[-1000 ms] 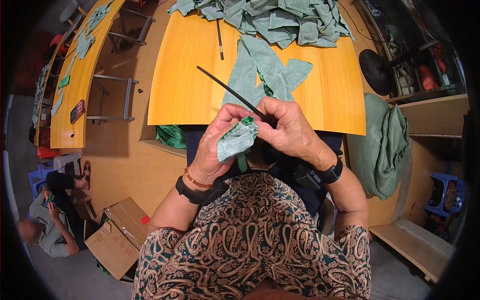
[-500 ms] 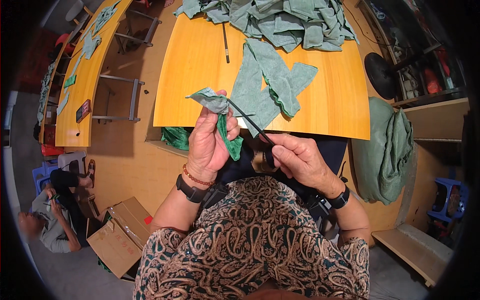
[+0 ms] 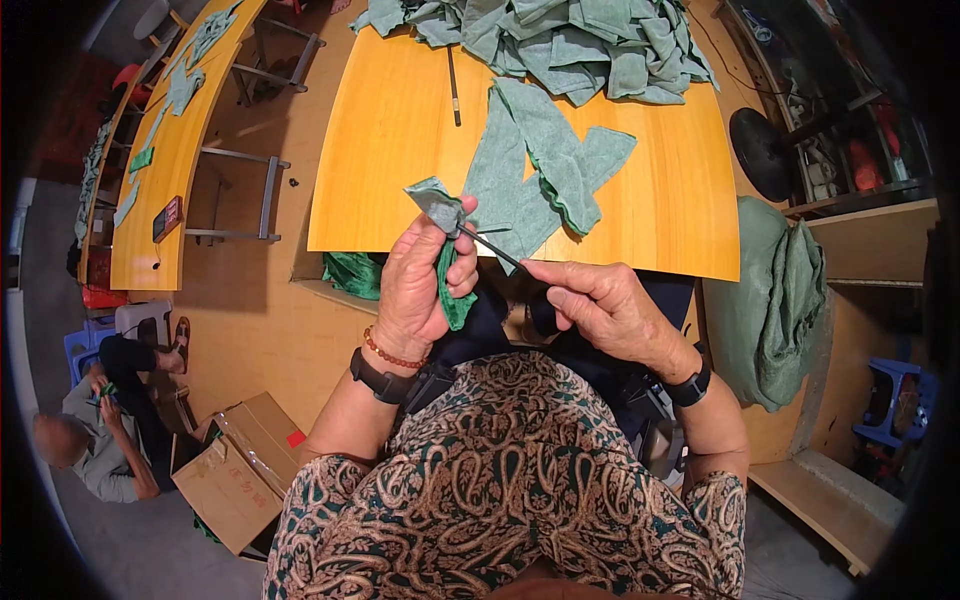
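In front of my body, near the table's front edge, my left hand [image 3: 415,275] pinches a small green fabric piece [image 3: 455,295]. Its grey-green side is turned outward at the top and shiny bright green hangs below. My right hand [image 3: 610,312] grips a thin black stick [image 3: 492,247], like a chopstick, between thumb and fingers. The stick's far end meets the bunched top of the fabric at my left fingertips; whether it sits inside a fold, I cannot tell. Just beyond my hands, flat grey-green fabric pieces [image 3: 560,160] with green edges overlap on the yellow table [image 3: 390,130].
A big heap of grey-green pieces [image 3: 590,45] covers the table's far side, with another black stick [image 3: 454,90] nearby. At right stands a bulging green sack [image 3: 765,300]. An open cardboard box [image 3: 235,475] and a seated person [image 3: 100,440] are at left.
The fabric's top has shifted right and is bunched tighter around the stick's end. My right hand has moved slightly right, and the stick lies at a flatter angle.
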A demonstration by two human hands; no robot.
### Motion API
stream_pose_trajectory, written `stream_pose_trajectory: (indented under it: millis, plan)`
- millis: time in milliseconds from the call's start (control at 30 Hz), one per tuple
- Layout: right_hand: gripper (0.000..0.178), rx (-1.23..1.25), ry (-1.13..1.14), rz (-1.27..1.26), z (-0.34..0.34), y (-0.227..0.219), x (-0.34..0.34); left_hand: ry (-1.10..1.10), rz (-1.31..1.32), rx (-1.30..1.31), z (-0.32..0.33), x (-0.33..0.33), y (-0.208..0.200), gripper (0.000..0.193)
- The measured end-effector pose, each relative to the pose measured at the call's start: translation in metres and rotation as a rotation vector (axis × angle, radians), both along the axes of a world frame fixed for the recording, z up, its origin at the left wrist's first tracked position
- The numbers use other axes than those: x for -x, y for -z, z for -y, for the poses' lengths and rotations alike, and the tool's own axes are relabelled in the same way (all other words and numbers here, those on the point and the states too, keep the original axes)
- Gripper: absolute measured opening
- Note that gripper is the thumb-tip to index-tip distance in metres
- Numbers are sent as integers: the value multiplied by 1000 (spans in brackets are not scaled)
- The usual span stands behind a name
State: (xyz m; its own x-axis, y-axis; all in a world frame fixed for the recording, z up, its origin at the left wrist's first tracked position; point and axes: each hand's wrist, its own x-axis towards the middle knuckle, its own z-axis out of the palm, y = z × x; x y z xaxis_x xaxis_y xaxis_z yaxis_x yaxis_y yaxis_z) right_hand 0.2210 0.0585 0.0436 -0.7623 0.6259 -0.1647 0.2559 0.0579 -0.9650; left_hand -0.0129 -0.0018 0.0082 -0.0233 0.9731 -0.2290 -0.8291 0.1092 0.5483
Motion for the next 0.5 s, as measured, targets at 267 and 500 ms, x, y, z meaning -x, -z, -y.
stream_pose_trajectory:
  millis: [267,500]
  plan:
    - [34,-198,-112,81,-8,-11,-4,107,-375,73,1,2,-8,30]
    - [29,488,36,-189,6,20,1,171,-232,33,3,-9,-13,37]
